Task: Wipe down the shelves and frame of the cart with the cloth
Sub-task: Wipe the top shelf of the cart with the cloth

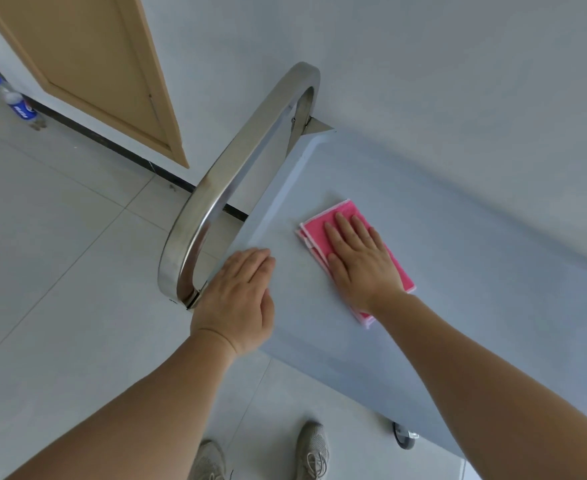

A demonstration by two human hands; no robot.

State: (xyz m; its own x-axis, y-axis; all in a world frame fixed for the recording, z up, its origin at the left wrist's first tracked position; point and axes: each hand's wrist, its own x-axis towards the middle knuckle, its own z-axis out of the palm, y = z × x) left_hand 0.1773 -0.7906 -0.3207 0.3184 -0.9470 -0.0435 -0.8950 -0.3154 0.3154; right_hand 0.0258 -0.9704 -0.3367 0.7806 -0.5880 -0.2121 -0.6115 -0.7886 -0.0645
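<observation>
Right hand [361, 258] flat on folded pink cloth [403, 275] | smooth grey shelf [475, 271]

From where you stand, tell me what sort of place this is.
Probably an indoor room or corridor in a home or workplace: pale tiled floor, a white wall with a wooden door, and a drink bottle lying by the skirting.

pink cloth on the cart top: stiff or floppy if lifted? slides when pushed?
Probably floppy: the cloth is thin and folded in layers, lying flat under the right hand. It likely slides easily, since the top shelf looks smooth. Probably light; layers may come apart when lifted.
</observation>
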